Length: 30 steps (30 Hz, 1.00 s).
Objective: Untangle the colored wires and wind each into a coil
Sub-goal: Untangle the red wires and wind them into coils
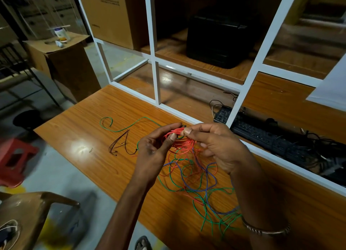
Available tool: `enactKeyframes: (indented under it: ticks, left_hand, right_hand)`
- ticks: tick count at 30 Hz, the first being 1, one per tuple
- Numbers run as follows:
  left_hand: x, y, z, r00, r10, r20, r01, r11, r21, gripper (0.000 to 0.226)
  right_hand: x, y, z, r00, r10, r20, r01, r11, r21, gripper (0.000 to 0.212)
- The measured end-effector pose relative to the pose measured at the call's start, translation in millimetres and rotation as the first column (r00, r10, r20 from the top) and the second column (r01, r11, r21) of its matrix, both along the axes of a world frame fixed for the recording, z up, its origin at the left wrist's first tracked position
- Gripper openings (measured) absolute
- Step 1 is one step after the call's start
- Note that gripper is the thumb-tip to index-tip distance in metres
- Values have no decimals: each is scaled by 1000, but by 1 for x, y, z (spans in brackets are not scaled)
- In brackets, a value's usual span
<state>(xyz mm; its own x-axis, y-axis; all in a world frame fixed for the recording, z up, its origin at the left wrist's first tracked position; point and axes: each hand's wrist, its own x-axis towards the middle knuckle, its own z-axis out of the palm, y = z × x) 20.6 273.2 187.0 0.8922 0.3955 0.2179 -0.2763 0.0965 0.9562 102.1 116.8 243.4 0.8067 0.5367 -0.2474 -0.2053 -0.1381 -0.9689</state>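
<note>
Red wire coil (180, 141) up off the table, several loops gathered into a rough ring, and both hands are on it. The left hand (156, 146) comes in from the left with its thumb pressed on the near top of the loops and the fingers curled round behind them. The right hand (215, 146) meets it from the right, thumb and forefinger pinching the top of the same bundle, right beside the left thumb. A metal bangle (265, 229) sits on the right wrist.

Loose red strands drop from the coil straight down into the tangle (196, 184) lying on the wooden table (93, 118) just below and near the hands: red, green and blue wire looped over one another, not yet sorted. A green wire (119, 129) runs out of that mess to the left, ending in a curl on the far left of the tabletop. Just near of it, a small bunch of dark brown wires (121, 143) lies apart from the tangle.

Beyond the hands, a white frame (157, 77) stands on the table. Far right, behind it, a black keyboard (249, 130) among dark cables. Off the table to the left, a red stool (15, 159) on the floor, and a cardboard box (67, 66) further back.
</note>
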Motion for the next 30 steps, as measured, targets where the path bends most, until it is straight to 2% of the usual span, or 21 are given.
enactKeyframes:
  ticks: [11,15,19,23,27,30]
  left_hand:
    - [-6,9,-1,998,-60,14,59,994,87,28]
    - [-10,10,-1,997,-63,37,58,991,120,29]
    - [-11,10,-4,997,-53,47,47,992,121,29]
    - [-8,4,-6,999,-8,43,4,996,91,29]
    - [-3,4,-9,998,43,36,-47,990,134,28]
    - [1,2,-11,995,94,33,-98,988,116,28]
  right_hand:
    - [-3,-5,5,996,64,-64,-63,998,17,16]
    - [-1,-2,2,995,62,-74,-65,997,-36,17]
    - [2,1,1,988,67,-136,-71,997,-24,9]
    - [1,6,1,991,-11,-130,6,999,-40,19]
    - [-7,13,1,994,-106,-13,105,991,-86,11]
    - [-13,16,1,983,-183,-8,183,983,-24,7]
